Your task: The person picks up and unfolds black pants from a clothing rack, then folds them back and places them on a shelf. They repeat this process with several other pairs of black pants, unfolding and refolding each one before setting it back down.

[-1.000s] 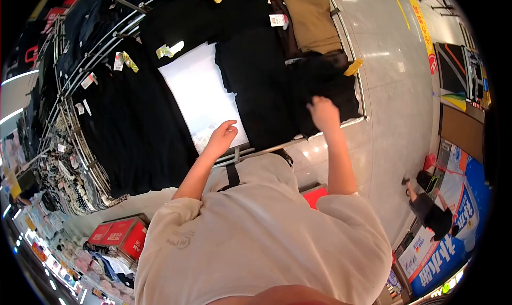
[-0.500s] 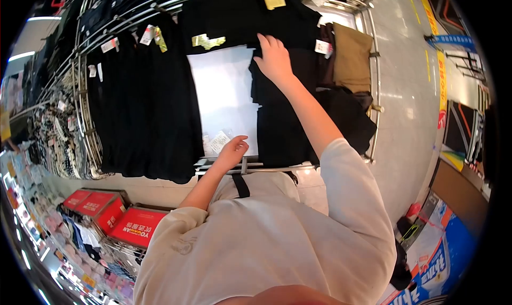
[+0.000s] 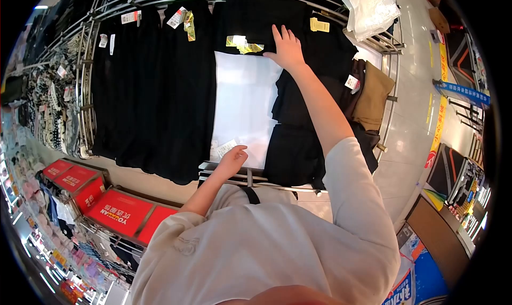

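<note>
Metal rack, pipe rails, white board showing flat at the middle. Left of board: long black clothes side by side, paper tags at their far ends. Beyond board: black garment laid flat, yellow label at its near edge. Right of board: more black cloth, edge right against it. Farther right of board: dark brown garment, then folded tan pants just beside. On board's near end: small printed slips.
</note>
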Demonstrator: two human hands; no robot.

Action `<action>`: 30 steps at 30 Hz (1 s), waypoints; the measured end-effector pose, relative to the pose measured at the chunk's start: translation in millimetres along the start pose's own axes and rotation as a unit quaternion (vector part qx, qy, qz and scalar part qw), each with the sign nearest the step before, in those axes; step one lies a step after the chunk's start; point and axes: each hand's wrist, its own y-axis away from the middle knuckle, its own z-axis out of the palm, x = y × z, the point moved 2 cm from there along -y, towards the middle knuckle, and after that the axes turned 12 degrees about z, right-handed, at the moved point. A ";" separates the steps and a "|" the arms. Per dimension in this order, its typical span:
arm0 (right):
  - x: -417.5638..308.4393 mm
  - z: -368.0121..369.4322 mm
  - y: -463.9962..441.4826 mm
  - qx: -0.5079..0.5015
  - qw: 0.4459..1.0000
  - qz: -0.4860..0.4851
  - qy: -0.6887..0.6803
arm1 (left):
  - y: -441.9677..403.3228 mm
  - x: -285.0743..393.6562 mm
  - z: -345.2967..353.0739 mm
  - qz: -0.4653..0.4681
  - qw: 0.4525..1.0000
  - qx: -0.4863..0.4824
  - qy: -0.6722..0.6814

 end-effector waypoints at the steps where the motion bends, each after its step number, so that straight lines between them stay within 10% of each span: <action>1: 4.2 -1.8 -2.4 -0.008 1.000 -0.016 -0.004 | -4.4 -3.1 2.6 -0.002 1.000 -0.015 -0.006; 6: 30.0 -7.9 -18.3 -0.005 0.994 -0.069 -0.088 | -22.6 19.1 5.3 0.031 0.999 -0.031 0.029; 10: 75.2 28.9 -55.9 0.009 0.916 0.205 -0.344 | -28.3 32.3 -2.2 0.047 0.998 -0.030 0.016; 13: 95.7 25.6 -70.7 0.078 0.549 0.335 -0.762 | -24.5 23.3 -9.8 0.041 0.999 -0.030 0.006; 15: 117.4 8.6 -77.0 0.024 0.410 0.334 -0.848 | -21.0 16.4 -15.6 0.046 0.998 -0.033 0.003; 30: 41.7 -201.0 86.5 0.060 0.477 0.296 -0.825 | -38.0 69.5 -34.8 0.075 0.987 -0.090 0.111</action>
